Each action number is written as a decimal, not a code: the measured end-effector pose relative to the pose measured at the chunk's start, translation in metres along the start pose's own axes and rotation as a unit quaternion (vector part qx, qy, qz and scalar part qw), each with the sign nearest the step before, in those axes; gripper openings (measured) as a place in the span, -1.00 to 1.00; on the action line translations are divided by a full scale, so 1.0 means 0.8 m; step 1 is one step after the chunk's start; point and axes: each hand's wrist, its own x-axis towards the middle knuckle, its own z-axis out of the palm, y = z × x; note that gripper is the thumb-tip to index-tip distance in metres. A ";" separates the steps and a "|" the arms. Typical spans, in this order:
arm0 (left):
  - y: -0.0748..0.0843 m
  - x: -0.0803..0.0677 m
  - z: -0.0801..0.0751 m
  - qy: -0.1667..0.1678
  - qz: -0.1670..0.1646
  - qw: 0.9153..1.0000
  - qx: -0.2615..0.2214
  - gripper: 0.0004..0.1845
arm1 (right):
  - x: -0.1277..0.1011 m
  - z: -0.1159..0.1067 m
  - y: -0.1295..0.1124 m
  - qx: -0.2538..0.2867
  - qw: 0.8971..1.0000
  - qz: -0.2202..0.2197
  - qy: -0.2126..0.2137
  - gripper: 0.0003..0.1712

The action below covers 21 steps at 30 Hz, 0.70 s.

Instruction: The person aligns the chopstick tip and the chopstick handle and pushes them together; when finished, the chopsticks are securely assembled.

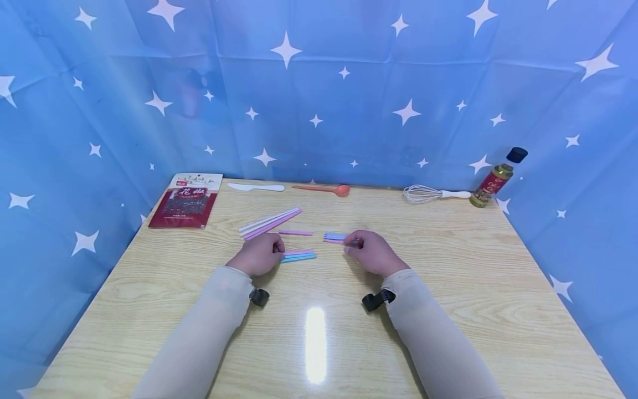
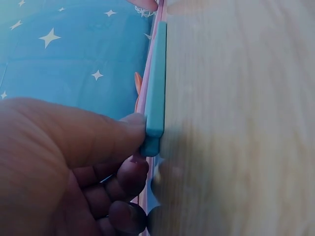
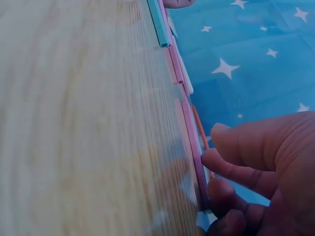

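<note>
My left hand (image 1: 258, 255) pinches the left end of a small row of thin blue sticks (image 1: 299, 257) and a pink one. Close up in the left wrist view, the thumb and a finger meet at the end of a teal stick (image 2: 156, 83). Over the right end of several lilac and pink sticks (image 1: 333, 237) is my right hand (image 1: 372, 253). Its thumb and index finger are apart in the right wrist view, with fingertips right at a pink stick (image 3: 193, 142). Between the two groups, a single pink stick (image 1: 296, 233) lies slightly farther back.
Longer white and pink sticks (image 1: 269, 221) fan out behind the left hand. Along the back lie a red spice packet (image 1: 184, 205), a white knife (image 1: 256, 187), an orange spoon (image 1: 341, 190) and a whisk (image 1: 423, 193). An oil bottle (image 1: 492, 184) stands at the back right corner.
</note>
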 end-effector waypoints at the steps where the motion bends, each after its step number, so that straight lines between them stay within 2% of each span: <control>1: 0.000 0.000 0.000 0.001 0.000 1.000 -0.001 -0.94 | 0.000 0.000 0.000 -0.001 1.000 -0.001 -0.001 -0.80; 8: -0.004 0.002 0.003 0.007 -0.002 1.000 -0.017 -0.91 | -0.001 -0.002 -0.002 -0.037 0.999 0.006 0.005 -0.98; 14: -0.005 0.004 0.002 0.024 0.029 0.998 -0.056 -0.93 | 0.001 -0.001 -0.003 -0.076 0.997 -0.012 -0.003 -0.89; 17: -0.004 0.005 0.002 0.032 0.043 0.995 -0.081 -0.94 | 0.000 0.000 -0.005 -0.058 0.998 -0.034 0.000 -0.90; 21: -0.002 0.006 0.001 0.046 0.061 0.992 -0.103 -0.95 | -0.001 0.001 -0.008 -0.005 0.998 -0.064 -0.003 -0.93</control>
